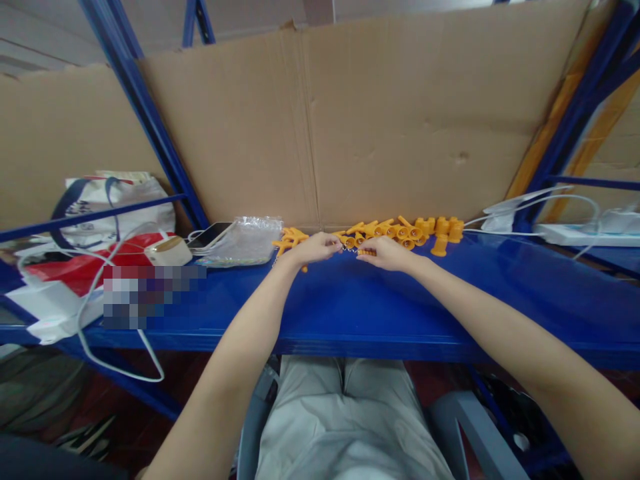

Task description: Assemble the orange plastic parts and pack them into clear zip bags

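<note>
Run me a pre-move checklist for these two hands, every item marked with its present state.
1. Right hand has its piece: ok, a ribbed yellow piece shows at its fingers.
2. Left hand has a firm grip: cannot tell, what its fingers pinch is too small to make out.
3. Yellow parts close by: ok, they lie beyond and beside the right hand.
4. Plastic bag apart from the hands: ok, it lies off to the left.
5. Cable kept up on the table: not ok, a loop hangs over the front edge.
</note>
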`<state>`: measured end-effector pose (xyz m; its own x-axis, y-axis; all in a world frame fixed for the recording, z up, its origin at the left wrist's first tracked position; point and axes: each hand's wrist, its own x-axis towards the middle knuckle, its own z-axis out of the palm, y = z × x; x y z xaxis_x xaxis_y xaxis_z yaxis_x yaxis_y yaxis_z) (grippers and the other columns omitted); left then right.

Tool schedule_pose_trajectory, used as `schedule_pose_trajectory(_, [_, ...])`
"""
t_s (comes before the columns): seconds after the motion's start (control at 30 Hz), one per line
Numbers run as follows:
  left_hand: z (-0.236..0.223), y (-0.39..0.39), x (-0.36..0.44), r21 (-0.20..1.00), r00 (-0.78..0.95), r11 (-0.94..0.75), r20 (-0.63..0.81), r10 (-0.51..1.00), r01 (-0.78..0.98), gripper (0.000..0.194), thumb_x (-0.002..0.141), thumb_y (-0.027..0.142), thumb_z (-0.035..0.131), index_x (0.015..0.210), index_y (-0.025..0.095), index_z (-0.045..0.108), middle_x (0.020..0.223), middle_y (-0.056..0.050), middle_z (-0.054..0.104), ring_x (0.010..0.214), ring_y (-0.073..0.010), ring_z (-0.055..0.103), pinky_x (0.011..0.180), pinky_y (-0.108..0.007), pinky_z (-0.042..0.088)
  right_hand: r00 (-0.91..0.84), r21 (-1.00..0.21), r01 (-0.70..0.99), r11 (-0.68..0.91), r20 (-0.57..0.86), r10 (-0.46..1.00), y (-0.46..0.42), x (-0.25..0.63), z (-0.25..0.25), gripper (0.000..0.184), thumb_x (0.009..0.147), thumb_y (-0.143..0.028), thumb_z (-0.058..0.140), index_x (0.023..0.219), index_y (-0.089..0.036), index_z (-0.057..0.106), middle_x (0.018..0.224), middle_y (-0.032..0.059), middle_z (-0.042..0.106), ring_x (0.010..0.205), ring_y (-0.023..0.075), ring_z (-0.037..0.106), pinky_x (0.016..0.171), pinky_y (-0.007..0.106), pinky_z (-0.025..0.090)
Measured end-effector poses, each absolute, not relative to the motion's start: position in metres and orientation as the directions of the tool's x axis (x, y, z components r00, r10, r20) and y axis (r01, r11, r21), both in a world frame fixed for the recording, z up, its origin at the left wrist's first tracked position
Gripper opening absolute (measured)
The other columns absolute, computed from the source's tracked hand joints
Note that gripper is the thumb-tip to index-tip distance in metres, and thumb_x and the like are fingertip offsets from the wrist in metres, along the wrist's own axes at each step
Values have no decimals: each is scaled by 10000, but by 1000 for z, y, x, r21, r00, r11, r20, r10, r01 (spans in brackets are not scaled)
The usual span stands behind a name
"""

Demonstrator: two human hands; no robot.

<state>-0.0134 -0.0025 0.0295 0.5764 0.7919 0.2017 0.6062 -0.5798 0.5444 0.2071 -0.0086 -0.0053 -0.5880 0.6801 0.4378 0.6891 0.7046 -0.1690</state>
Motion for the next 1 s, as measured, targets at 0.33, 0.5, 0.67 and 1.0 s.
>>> schedule_pose_trajectory(0.33, [32, -11, -12, 622, 504, -434, 73, 861, 651, 158, 803, 212, 494, 713, 157, 611, 503, 53, 441, 438, -76, 372, 448, -190, 291, -549, -260, 704, 661, 390, 739, -14, 203, -3, 236, 916, -236, 553, 745, -127, 673, 639, 14, 566, 619, 125, 492, 628, 275, 320])
schedule_pose_trajectory(0.5, [30, -8, -13, 641, 493, -408, 51, 868, 651, 167, 792, 224, 494, 703, 156, 617, 513, 42, 461, 438, -78, 383, 435, -191, 291, -511, -275, 731, 625, 387, 768, -15, 202, -3, 244, 900, -256, 551, 723, -132, 662, 608, 6, 561, 595, 123, 495, 607, 270, 321])
schedule_pose_trajectory(0.67, [27, -4, -14, 689, 481, -350, 2, 877, 635, 176, 821, 229, 482, 743, 160, 625, 530, 43, 467, 420, -75, 384, 420, -192, 296, -476, -248, 764, 596, 406, 780, -18, 196, -4, 209, 889, -246, 559, 745, -144, 670, 604, 14, 584, 587, 129, 521, 597, 261, 342])
schedule_pose_trajectory(1.0, [20, 7, -15, 468, 423, -387, 32, 906, 794, 175, 810, 169, 478, 795, 158, 652, 606, 13, 584, 496, -106, 500, 501, -207, 388, -352, -155, 869, 470, 473, 808, -24, 188, -1, 166, 902, -240, 564, 818, -135, 663, 703, 71, 668, 630, 162, 589, 584, 255, 349])
